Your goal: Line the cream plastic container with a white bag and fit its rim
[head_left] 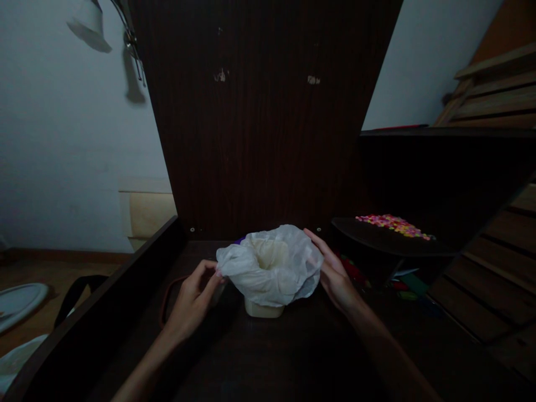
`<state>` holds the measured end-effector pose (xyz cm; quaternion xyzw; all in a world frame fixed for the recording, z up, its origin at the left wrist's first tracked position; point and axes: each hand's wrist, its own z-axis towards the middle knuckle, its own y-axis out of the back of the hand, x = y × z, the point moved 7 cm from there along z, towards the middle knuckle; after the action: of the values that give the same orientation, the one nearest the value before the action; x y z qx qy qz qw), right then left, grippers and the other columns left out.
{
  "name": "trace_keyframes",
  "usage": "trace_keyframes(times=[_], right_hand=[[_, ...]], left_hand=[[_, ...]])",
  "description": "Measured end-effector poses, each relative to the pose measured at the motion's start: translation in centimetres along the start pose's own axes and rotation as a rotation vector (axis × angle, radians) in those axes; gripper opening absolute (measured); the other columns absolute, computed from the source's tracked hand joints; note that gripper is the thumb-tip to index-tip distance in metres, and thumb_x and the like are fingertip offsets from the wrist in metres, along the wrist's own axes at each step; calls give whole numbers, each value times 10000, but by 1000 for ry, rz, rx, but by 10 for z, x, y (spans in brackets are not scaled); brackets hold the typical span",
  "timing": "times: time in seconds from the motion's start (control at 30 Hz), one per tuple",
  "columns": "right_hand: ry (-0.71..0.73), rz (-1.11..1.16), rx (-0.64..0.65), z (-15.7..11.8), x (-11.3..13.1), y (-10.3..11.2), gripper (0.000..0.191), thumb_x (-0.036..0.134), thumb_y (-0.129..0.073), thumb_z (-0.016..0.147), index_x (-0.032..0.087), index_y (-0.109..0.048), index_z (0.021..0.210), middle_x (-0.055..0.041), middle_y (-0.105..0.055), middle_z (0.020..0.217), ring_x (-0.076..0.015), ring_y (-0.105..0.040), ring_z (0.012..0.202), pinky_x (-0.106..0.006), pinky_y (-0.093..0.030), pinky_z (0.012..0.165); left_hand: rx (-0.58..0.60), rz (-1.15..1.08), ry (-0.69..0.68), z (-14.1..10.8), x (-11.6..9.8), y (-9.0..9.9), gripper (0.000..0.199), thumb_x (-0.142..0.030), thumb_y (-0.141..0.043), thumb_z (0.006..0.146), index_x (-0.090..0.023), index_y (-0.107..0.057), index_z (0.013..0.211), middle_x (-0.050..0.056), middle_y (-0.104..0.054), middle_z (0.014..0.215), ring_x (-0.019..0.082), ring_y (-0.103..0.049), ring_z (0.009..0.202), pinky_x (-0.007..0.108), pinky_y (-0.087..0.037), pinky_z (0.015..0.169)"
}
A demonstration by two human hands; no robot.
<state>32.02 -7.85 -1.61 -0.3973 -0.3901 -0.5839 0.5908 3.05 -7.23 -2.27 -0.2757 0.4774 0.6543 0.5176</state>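
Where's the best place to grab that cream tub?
Probably low on the cream tub's opposite sides, coming from left and right, under the bag's overhang. The thin white plastic bag drapes loosely over its rim, so gripping up there could just catch crinkly plastic. Below it, the bare wall shows, smooth with rounded corners.

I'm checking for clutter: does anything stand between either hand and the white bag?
Nothing visible does. The left hand pinches the left edge of the white bag, and the right hand is against its right side. The bag drapes over a pale container, hiding most of it.
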Motion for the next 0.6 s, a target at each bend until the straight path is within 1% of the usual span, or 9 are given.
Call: trace_keyframes(times=[0.13,0.27,0.33,0.4,0.43,0.47,0.53,0.57,0.6], right_hand=[[62,-18,55,10,11,-11,670,526,-639,889,297,-466,1494,-79,-470,1554,-285,-427,1439,-479,-340,1195],[90,-68,151,17,26,-28,585,538,-645,888,295,-557,1412,-66,-543,1493,-270,-472,1408,-469,-354,1188],[108,-98,202,20,33,-38,561,537,-656,879,291,-583,1378,-61,-600,1432,-268,-514,1372,-473,-386,1165],[115,-113,246,23,39,-49,527,522,-651,885,279,-600,1350,-57,-641,1375,-264,-564,1321,-467,-437,1124],[110,-117,266,24,40,-54,504,508,-644,892,270,-610,1334,-57,-661,1346,-259,-596,1282,-457,-470,1092],[102,-117,283,25,41,-59,478,493,-637,899,261,-622,1317,-58,-680,1312,-253,-626,1239,-443,-501,1058],[94,-112,308,25,43,-68,434,460,-630,905,248,-644,1283,-58,-711,1249,-242,-670,1157,-416,-548,990],[95,-108,319,25,44,-72,417,441,-630,904,247,-651,1272,-56,-717,1236,-238,-682,1128,-408,-560,967],[100,-106,330,24,45,-76,399,421,-631,902,248,-658,1261,-54,-716,1235,-237,-686,1116,-404,-565,958]], left_hand=[[-76,-138,-43,12,-12,-2,288,-471,-608,881,-184,-628,860,41,-714,895,216,-664,888,319,-536,819],[-113,-254,-122,21,-20,-9,246,-418,-643,889,-183,-597,830,82,-684,1103,236,-644,1064,368,-515,959],[-94,-279,-174,23,-27,-15,217,-390,-658,893,-188,-588,853,100,-641,1222,255,-620,1166,400,-498,1022],[8,-294,-241,24,-39,-26,247,-369,-703,868,-206,-593,1018,125,-559,1395,284,-569,1286,433,-480,1073],[78,-280,-285,24,-46,-33,401,-362,-745,837,-223,-565,1168,138,-488,1487,301,-521,1352,452,-462,1103],[148,-239,-334,23,-53,-40,633,-358,-794,794,-245,-484,1334,148,-402,1565,320,-458,1413,477,-431,1138],[229,-91,-432,22,-65,-52,1071,-355,-879,698,-277,-231,1547,160,-263,1646,357,-331,1492,534,-346,1197],[232,-12,-476,22,-69,-56,1177,-347,-893,679,-283,-142,1583,160,-238,1657,366,-297,1506,551,-315,1211],[221,50,-515,24,-72,-59,1192,-325,-878,696,-287,-100,1597,156,-248,1654,365,-296,1506,555,-306,1214]])
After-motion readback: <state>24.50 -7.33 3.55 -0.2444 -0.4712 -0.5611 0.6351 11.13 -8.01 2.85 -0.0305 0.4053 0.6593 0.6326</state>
